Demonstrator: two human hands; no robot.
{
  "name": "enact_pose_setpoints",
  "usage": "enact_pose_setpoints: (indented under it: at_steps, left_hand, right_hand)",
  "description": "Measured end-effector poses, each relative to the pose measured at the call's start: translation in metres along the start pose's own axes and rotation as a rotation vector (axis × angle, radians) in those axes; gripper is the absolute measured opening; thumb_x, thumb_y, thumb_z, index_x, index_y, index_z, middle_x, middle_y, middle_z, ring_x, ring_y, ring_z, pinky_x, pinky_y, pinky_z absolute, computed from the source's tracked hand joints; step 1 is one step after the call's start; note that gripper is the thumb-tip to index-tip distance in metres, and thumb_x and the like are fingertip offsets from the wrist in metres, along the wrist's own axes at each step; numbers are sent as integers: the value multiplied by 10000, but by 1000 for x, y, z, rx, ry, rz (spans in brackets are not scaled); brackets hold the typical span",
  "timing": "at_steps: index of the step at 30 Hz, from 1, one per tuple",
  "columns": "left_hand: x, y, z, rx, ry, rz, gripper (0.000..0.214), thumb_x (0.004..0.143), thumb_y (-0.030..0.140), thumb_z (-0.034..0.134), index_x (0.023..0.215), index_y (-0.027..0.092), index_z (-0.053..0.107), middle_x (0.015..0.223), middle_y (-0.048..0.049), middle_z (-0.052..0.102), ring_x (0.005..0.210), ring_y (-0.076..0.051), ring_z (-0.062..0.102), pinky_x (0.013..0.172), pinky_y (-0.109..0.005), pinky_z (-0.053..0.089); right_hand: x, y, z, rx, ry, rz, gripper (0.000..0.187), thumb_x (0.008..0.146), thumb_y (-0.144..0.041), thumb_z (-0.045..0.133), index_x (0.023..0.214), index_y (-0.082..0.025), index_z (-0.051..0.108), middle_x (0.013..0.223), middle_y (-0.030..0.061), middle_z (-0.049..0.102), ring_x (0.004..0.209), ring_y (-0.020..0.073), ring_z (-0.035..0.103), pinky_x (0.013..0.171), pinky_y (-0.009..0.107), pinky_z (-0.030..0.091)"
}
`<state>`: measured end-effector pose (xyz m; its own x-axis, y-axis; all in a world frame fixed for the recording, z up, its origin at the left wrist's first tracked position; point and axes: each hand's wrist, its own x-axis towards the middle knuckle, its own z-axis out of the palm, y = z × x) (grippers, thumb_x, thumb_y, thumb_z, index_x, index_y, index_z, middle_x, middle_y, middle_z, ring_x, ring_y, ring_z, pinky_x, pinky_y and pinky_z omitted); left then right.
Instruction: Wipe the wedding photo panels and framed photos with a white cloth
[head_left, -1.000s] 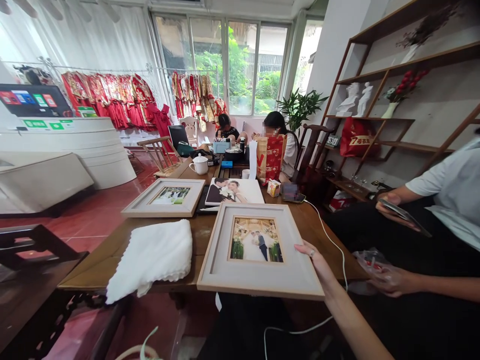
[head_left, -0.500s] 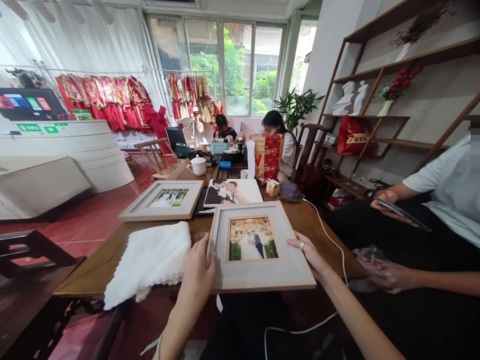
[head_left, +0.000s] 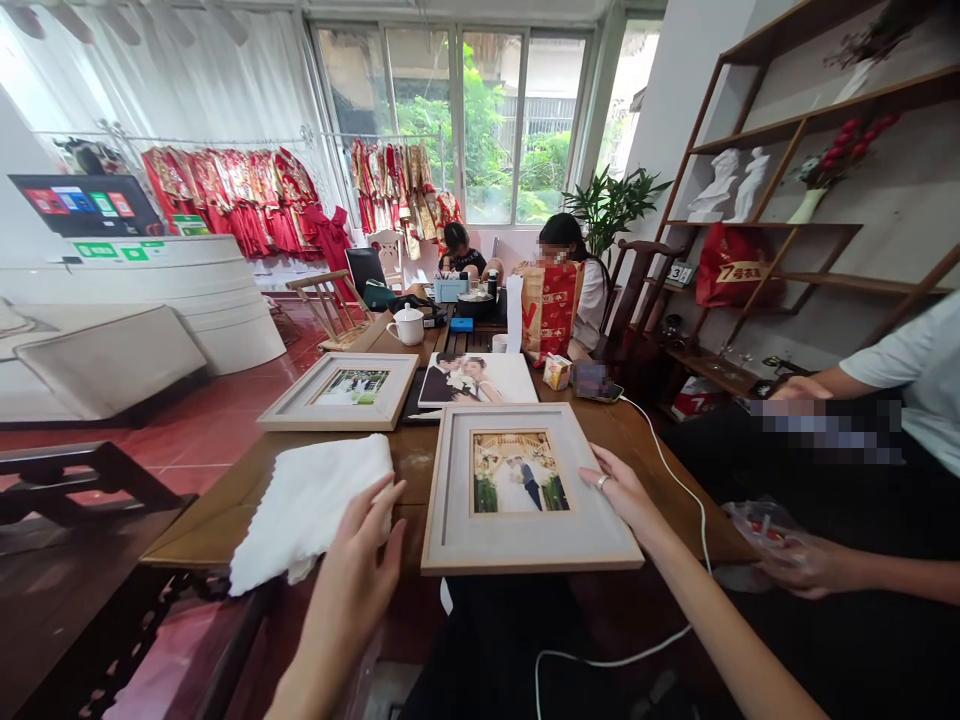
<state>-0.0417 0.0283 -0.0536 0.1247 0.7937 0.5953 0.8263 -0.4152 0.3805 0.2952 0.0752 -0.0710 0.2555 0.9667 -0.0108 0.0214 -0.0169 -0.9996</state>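
Observation:
A light wood picture frame (head_left: 433, 505) with a wide pale mat and a wedding photo lies at the near edge of the brown table (head_left: 202, 530). My right hand (head_left: 626, 495), with a ring on it, grips the frame's right side; some of its fingertips are hidden. My left hand (head_left: 356, 565) is off the frame, fingers apart, at the right edge of a folded white cloth (head_left: 307, 505). Whether it touches the cloth I cannot tell. Behind lie a second framed photo (head_left: 341, 390) and an unframed print of a couple (head_left: 502, 385).
A white lidded cup (head_left: 407, 325), a small box (head_left: 556, 372), a phone (head_left: 595, 381) on a white cable (head_left: 694, 490) and a red paper bag (head_left: 551, 310) stand farther back. At right sits a person (head_left: 907, 370), one hand holding a clear plastic bag (head_left: 769, 525). Two people sit beyond the table.
My left hand has let go of the frame's left side and moved left to the cloth. My right hand stays at the frame. The view has shifted slightly left.

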Motion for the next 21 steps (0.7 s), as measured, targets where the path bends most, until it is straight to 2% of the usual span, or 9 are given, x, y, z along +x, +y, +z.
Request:
enact_pose_setpoints:
  at_steps: [3,6,9,11,14,18,21]
  left_hand:
    - [-6,-38,-20,208,-52,45,527,804,389,517,1284,182,449,1299,-142,499,1182,-317,485,948,-472,442]
    - [-7,-75,-33,277,-158,146,527,760,295,510,1266,161,451,1248,-137,548,1141,-299,516,932,-432,452]
    - [-2,-93,-43,303,-257,212,557,674,134,438,1229,149,479,1199,-116,590,1103,-250,556,922,-359,456]
    - [3,-92,-45,364,-266,185,565,613,98,414,1164,150,529,1160,-111,614,1061,-259,579,878,-359,469]
    - [10,-77,-44,467,-198,65,434,644,126,415,1038,156,594,1057,-115,653,975,-304,606,770,-382,484]
    - [25,-53,-43,383,15,-116,359,732,185,417,1050,160,582,928,-91,680,860,-282,644,654,-316,479]
    - [42,-35,-50,244,183,-199,348,722,181,428,1034,172,582,827,-37,681,799,-245,652,648,-281,476]
  right_hand:
    - [8,1,1,-99,60,48,575,665,-315,673,1209,-190,537,1127,121,661,1027,272,635,841,368,526]
    - [18,3,4,-164,59,49,564,660,-326,682,1186,-179,543,1106,132,667,968,271,657,797,377,539]
    - [25,6,6,-179,23,-15,468,645,-311,679,1085,-177,592,1097,117,680,964,268,659,817,390,531]
    - [25,8,6,-161,21,-49,423,643,-303,660,1044,-179,611,1098,111,685,987,270,652,836,389,522]
    - [22,9,5,-106,27,-88,427,634,-307,632,1040,-174,624,1114,112,682,1035,277,632,864,387,508]
    - [19,10,3,-67,43,-111,453,624,-297,626,1062,-181,634,1142,104,672,1055,274,621,896,399,488]
    - [17,8,4,-42,31,-103,475,617,-274,644,1084,-186,632,1196,99,647,1098,266,598,942,402,460]
